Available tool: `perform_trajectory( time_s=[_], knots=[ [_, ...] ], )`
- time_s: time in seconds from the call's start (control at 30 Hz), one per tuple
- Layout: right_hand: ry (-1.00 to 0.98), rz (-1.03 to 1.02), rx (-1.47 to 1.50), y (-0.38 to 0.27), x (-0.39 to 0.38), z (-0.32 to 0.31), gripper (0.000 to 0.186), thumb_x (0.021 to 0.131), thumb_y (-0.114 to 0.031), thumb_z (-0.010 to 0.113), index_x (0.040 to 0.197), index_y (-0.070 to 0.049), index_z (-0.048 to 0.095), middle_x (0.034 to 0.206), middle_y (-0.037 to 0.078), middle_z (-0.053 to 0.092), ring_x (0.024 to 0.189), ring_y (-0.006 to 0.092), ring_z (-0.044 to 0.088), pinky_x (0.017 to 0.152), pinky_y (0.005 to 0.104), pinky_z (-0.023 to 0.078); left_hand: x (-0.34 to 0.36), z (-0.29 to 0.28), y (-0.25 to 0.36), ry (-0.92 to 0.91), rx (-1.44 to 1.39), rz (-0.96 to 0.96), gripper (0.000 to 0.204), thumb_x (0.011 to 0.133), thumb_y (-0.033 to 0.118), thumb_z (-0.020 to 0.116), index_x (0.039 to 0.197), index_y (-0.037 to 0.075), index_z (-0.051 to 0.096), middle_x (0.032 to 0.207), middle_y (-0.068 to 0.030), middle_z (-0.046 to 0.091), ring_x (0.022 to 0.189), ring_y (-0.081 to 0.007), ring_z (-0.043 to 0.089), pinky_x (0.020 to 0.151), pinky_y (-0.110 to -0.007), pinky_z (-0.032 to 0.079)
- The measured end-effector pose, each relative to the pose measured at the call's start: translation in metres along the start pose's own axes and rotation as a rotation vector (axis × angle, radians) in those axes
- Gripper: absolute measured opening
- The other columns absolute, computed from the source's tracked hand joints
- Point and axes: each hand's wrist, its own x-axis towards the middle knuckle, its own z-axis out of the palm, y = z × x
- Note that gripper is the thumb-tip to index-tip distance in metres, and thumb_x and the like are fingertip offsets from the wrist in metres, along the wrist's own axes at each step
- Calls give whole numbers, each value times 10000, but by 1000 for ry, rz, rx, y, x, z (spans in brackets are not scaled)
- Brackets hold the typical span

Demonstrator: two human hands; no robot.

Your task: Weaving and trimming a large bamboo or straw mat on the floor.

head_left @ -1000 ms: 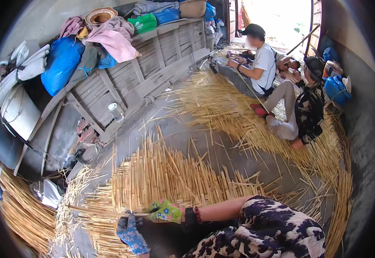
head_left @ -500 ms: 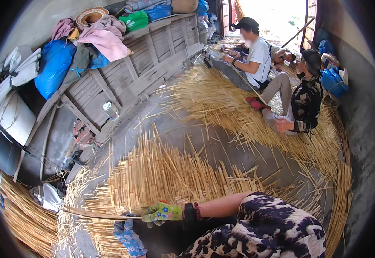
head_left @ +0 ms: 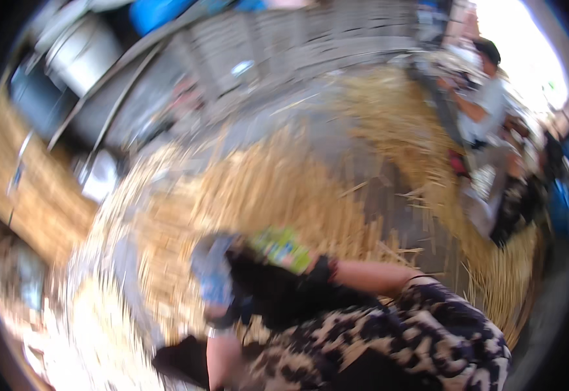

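My left hand (head_left: 212, 270) wears a blue patterned glove and is blurred by motion. Close by on its right, my right hand (head_left: 276, 247) is in a yellow-green flowered glove, its fingers also smeared and partly behind a dark shape. Both are over the near part of a mat of split straw-coloured reeds (head_left: 265, 182), with loose strip ends along its far and right sides. Whether either hand grips a strip cannot be made out.
A wooden slatted frame (head_left: 284, 36) runs along the back. At left stand a white bucket (head_left: 83, 55) and a bundle of reeds (head_left: 30, 176). Two people sit at right, one in a light shirt (head_left: 490, 104), beside another reed mat (head_left: 402, 124). A pale bag (head_left: 102, 176) lies left.
The view has swung to the left and blurred, so the room sits further right. The long strip between my hands no longer shows. My left forearm has come into view.
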Motion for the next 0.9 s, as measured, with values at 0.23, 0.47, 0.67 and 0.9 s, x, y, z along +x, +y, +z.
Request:
perform_trajectory(
  time_s=[0.23,0.47,0.67,0.9],
  knots=[
    [-193,737,804,-3,37,-1,323,848,-140,431,1106,54,432,976,217,538,779,248,576,625,266,505,3,-38,-4,-49,-276,-152,146,783,82,560,907,7,542,819,-40,587,730,-109,550,660,-220,434],
    [-287,549,460,2,57,40,231,830,-134,476,1009,10,508,832,160,577,698,209,578,528,247,451,-5,-65,-8,7,-101,71,140,795,85,553,909,7,531,821,-66,591,741,-116,559,681,-234,442],
    [-172,222,-100,22,90,8,224,848,-188,453,974,-28,547,682,-1,509,527,91,446,445,203,359,-16,-70,-3,16,-479,219,90,802,54,531,879,11,515,769,-69,571,689,-150,559,648,-270,458],
    [740,541,7,39,135,-184,305,829,-260,469,1087,-99,495,840,14,574,677,148,507,577,303,421,-75,-203,82,263,-685,855,52,849,101,427,877,77,464,748,-21,483,652,-129,471,680,-301,427]
  ],
)
